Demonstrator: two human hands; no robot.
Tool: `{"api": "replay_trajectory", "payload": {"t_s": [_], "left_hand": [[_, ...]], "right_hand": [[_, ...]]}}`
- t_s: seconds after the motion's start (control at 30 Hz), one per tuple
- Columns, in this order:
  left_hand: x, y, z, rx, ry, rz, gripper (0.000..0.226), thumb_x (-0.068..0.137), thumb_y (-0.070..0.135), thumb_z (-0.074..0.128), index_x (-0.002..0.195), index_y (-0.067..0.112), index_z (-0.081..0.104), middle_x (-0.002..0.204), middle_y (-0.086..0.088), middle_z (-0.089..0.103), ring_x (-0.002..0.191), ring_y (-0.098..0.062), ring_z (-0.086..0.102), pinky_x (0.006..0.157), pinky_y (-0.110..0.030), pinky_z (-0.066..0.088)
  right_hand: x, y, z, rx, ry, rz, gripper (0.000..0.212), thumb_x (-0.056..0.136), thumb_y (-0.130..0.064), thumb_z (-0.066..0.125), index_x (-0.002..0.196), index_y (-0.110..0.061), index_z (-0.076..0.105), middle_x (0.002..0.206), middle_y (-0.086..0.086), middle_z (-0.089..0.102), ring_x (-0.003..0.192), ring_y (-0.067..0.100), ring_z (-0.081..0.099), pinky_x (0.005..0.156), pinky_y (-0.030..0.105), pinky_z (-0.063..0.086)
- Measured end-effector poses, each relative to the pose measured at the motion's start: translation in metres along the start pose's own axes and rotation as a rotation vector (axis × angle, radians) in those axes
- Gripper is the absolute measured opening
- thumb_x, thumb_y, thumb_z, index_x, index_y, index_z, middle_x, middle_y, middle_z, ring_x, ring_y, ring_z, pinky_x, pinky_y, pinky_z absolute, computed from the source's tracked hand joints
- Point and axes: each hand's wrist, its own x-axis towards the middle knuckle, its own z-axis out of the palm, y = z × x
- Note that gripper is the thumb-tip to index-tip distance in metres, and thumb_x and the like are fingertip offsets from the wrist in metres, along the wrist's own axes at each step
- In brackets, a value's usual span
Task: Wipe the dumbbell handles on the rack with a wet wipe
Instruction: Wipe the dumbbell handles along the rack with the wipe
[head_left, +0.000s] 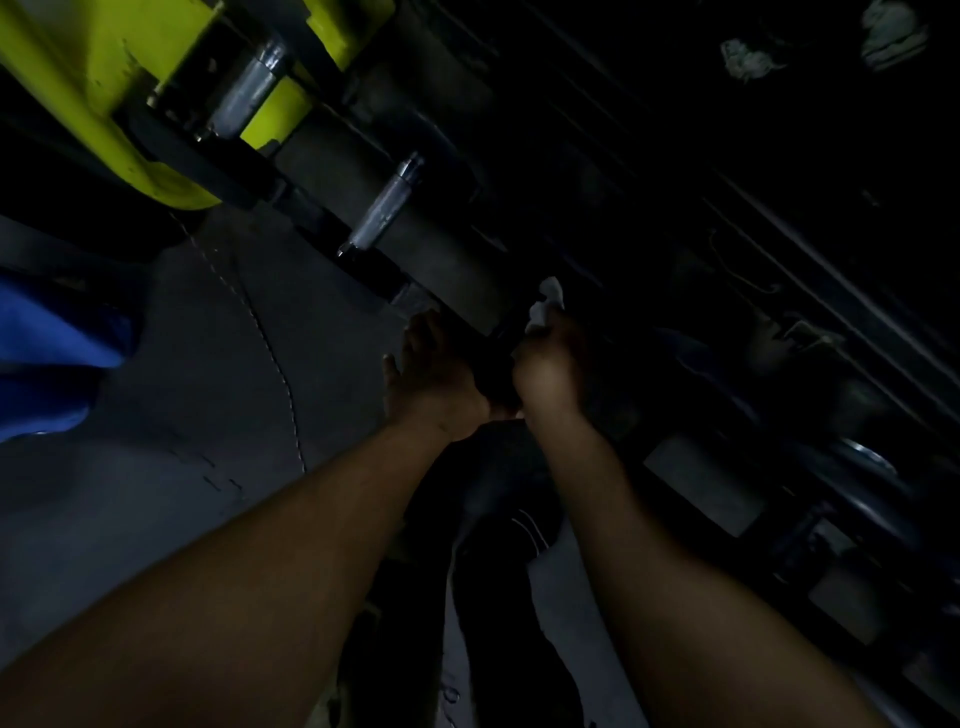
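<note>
Dumbbell handles (383, 208) lie on the rack (322, 156), long axes running up-right, up-left of both hands. Right hand (548, 366) grips the wet wipe (545, 304); left hand (434, 374), nearer them, rests with fingers relaxed.

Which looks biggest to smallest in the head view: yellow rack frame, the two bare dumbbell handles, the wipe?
1. yellow rack frame
2. upper dumbbell handle and lower dumbbell handle: look alike, no ranking
3. wet wipe, partly hidden in the right hand

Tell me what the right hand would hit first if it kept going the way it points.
Probably the dark dumbbell on the rack: the right hand, gripping the white wet wipe, points straight at its near end. Depth is unclear in this dim view.
</note>
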Motion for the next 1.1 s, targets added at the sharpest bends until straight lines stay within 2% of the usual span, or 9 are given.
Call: {"api": "replay_trajectory", "payload": {"t_s": [0.17, 0.23, 0.33, 0.57, 0.67, 0.8, 0.9, 0.97, 1.1], "left_hand": [[0.0, 0.001, -0.002, 0.015, -0.007, 0.008, 0.16, 0.037, 0.094, 0.063, 0.161, 0.021, -0.005, 0.168, -0.01, 0.001, 0.155, -0.031, 0.004, 0.122, -0.06, 0.012], [-0.001, 0.003, -0.003, 0.012, 0.026, 0.011, 0.161, 0.027, 0.098, 0.054, 0.161, 0.024, 0.005, 0.165, -0.01, 0.01, 0.153, -0.032, 0.012, 0.121, -0.061, 0.017], [0.001, -0.001, -0.005, 0.004, 0.013, 0.023, 0.16, 0.028, 0.098, 0.059, 0.161, 0.026, 0.007, 0.167, -0.009, 0.01, 0.154, -0.031, 0.012, 0.121, -0.059, 0.019], [-0.005, 0.0, -0.013, 0.012, -0.04, 0.038, 0.16, 0.048, 0.083, 0.078, 0.16, 0.012, -0.011, 0.168, -0.011, -0.005, 0.155, -0.032, 0.003, 0.124, -0.054, 0.011], [-0.006, -0.001, -0.013, 0.0, -0.019, 0.033, 0.16, 0.043, 0.084, 0.078, 0.161, 0.014, -0.005, 0.168, -0.011, 0.002, 0.154, -0.032, 0.011, 0.123, -0.055, 0.017], [-0.001, -0.004, -0.007, -0.005, -0.005, 0.037, 0.159, 0.036, 0.095, 0.064, 0.162, 0.021, 0.002, 0.168, -0.01, 0.004, 0.153, -0.032, 0.011, 0.123, -0.054, 0.018], [0.005, -0.009, 0.001, -0.017, -0.01, 0.055, 0.159, 0.031, 0.103, 0.052, 0.162, 0.027, 0.007, 0.17, -0.01, 0.0, 0.155, -0.03, 0.004, 0.125, -0.055, 0.009], [0.002, -0.008, 0.0, -0.032, -0.011, 0.041, 0.162, 0.03, 0.098, 0.055, 0.163, 0.023, 0.001, 0.169, -0.011, -0.007, 0.156, -0.03, -0.002, 0.124, -0.054, 0.004], [-0.002, -0.005, -0.005, -0.031, -0.004, 0.063, 0.158, 0.042, 0.091, 0.068, 0.162, 0.017, -0.005, 0.169, -0.013, -0.005, 0.156, -0.031, 0.0, 0.123, -0.055, 0.008]], "right_hand": [[0.004, -0.002, 0.005, 0.314, -0.118, 0.418, 0.027, 0.103, -0.03, 0.044, 0.094, -0.013, 0.063, 0.094, 0.003, 0.061, 0.09, 0.023, 0.062, 0.08, 0.031, 0.051], [0.001, 0.002, 0.0, 0.245, -0.23, 0.427, 0.026, 0.102, -0.019, 0.048, 0.077, -0.019, 0.055, 0.078, -0.005, 0.055, 0.071, 0.01, 0.053, 0.068, 0.028, 0.047], [-0.005, 0.005, -0.01, 0.4, -0.247, 0.416, 0.022, 0.1, -0.009, 0.052, 0.079, -0.014, 0.059, 0.073, -0.002, 0.057, 0.066, 0.009, 0.054, 0.06, 0.023, 0.045], [0.015, -0.011, -0.021, 0.616, 0.036, 0.248, 0.032, 0.096, 0.002, 0.049, 0.075, -0.022, 0.053, 0.067, -0.01, 0.059, 0.063, 0.006, 0.053, 0.071, 0.028, 0.045], [0.017, -0.013, -0.017, 0.512, 0.013, 0.23, 0.023, 0.096, 0.003, 0.046, 0.08, -0.013, 0.052, 0.075, -0.002, 0.059, 0.064, 0.007, 0.055, 0.073, 0.023, 0.047], [-0.006, 0.003, -0.018, 0.434, -0.256, 0.454, 0.014, 0.102, -0.016, 0.05, 0.09, -0.018, 0.057, 0.095, 0.004, 0.06, 0.075, 0.01, 0.055, 0.068, 0.026, 0.046], [-0.002, 0.007, -0.012, 0.166, -0.24, 0.352, 0.029, 0.101, -0.018, 0.052, 0.123, -0.002, 0.06, 0.124, 0.016, 0.061, 0.105, 0.023, 0.061, 0.059, 0.018, 0.041], [0.004, 0.002, -0.008, -0.018, -0.203, 0.238, 0.032, 0.097, -0.022, 0.06, 0.12, 0.0, 0.063, 0.109, 0.01, 0.062, 0.103, 0.019, 0.06, 0.063, 0.019, 0.039], [0.013, -0.005, -0.009, 0.017, -0.076, 0.217, 0.008, 0.093, -0.009, 0.062, 0.096, -0.005, 0.069, 0.084, 0.002, 0.059, 0.074, 0.013, 0.057, 0.059, 0.019, 0.043]]}}
